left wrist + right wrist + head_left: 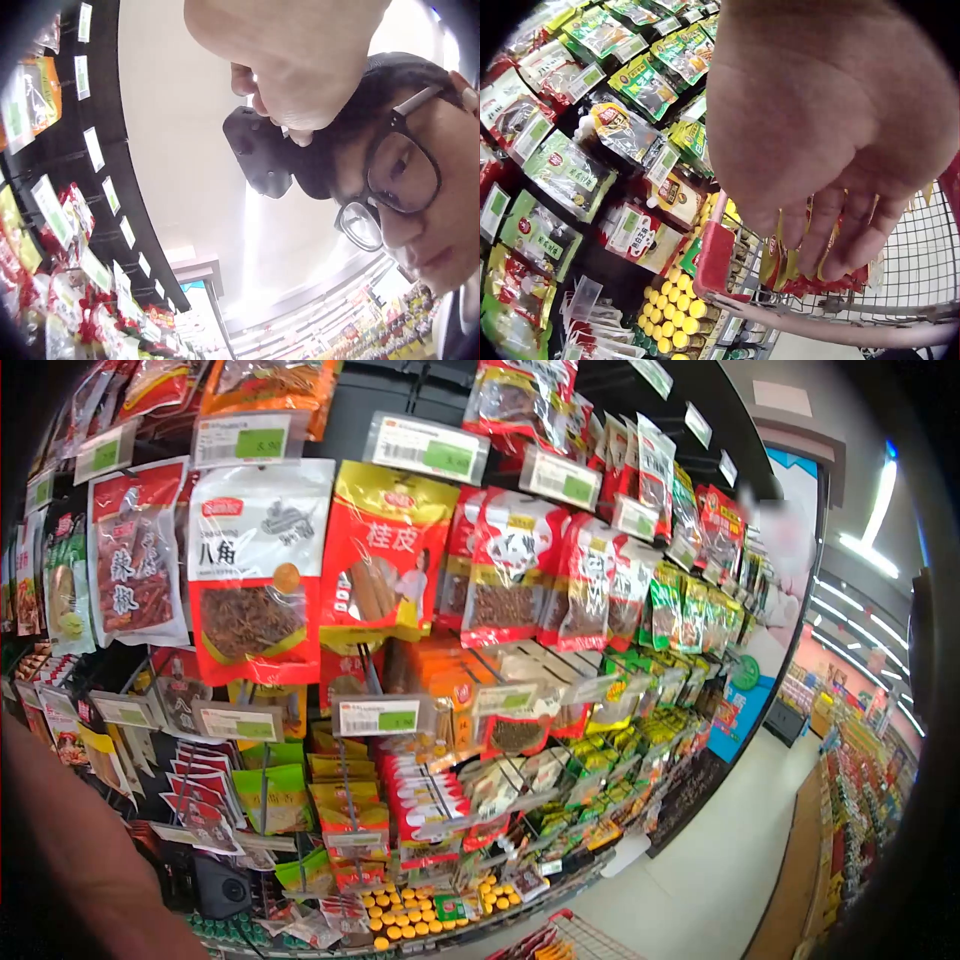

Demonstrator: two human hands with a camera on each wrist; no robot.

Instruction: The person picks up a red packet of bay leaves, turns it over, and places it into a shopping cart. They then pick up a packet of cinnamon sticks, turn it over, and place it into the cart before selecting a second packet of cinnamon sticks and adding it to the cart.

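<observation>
In the left wrist view my left hand is raised beside the head, its curled fingers gripping the upper edge of a black head-worn camera. A blurred left forearm fills the lower left of the head view, beside a black wrist camera. My right hand hangs palm-side to its camera, its loosely bent fingers pointing down. Behind those fingers, red and yellow packets sit in a wire shopping cart; the hand overlaps them in this view. The right hand is outside the head view.
Shelves of hanging spice packets stand close in front, with price tags sticking out. Yellow-capped jars line the bottom shelf. The cart's red corner piece is near the lower packets. An aisle floor runs off to the right.
</observation>
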